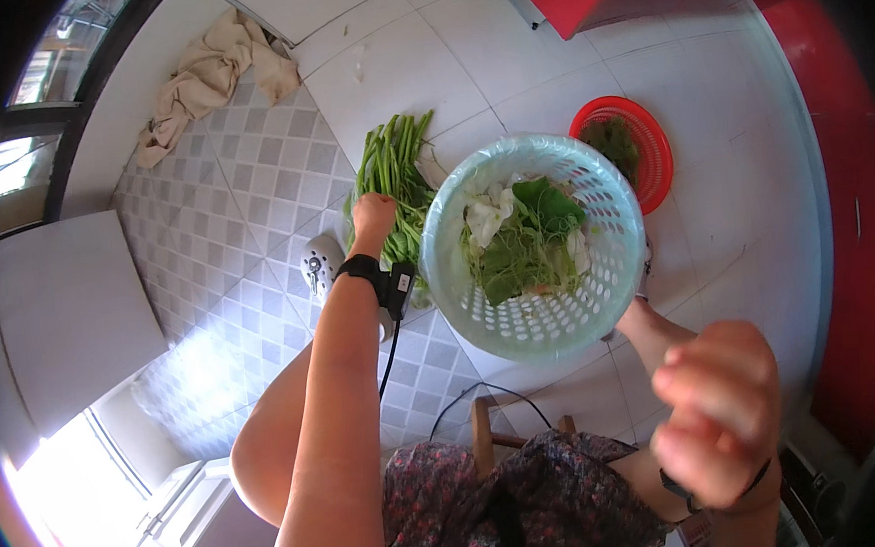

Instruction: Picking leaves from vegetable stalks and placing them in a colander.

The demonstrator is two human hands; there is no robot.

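My left hand (375,215) is on a pile of long green leafy vegetable stems (398,152) lying on the floor. Its fingers are curled under and hidden, so a grip on a stem cannot be made out. To the right of the pile stands a pale blue-green perforated plastic basket (539,335), with a clear plastic bag liner over its rim. Inside lie green leaf scraps and thin tendrils (523,257), along with crumpled whitish pieces (488,216). My right hand (720,406) is raised at the lower right, blurred, its fingers curled in with nothing visible in them.
A red plastic colander (654,136) holding dark greens (614,146) stands behind the basket. A beige cloth (204,77) lies by the wall. My grey clog (322,265) is beside the stems. A black cable (389,363) hangs from the left wrist device. Red cabinets (857,248) are at right.
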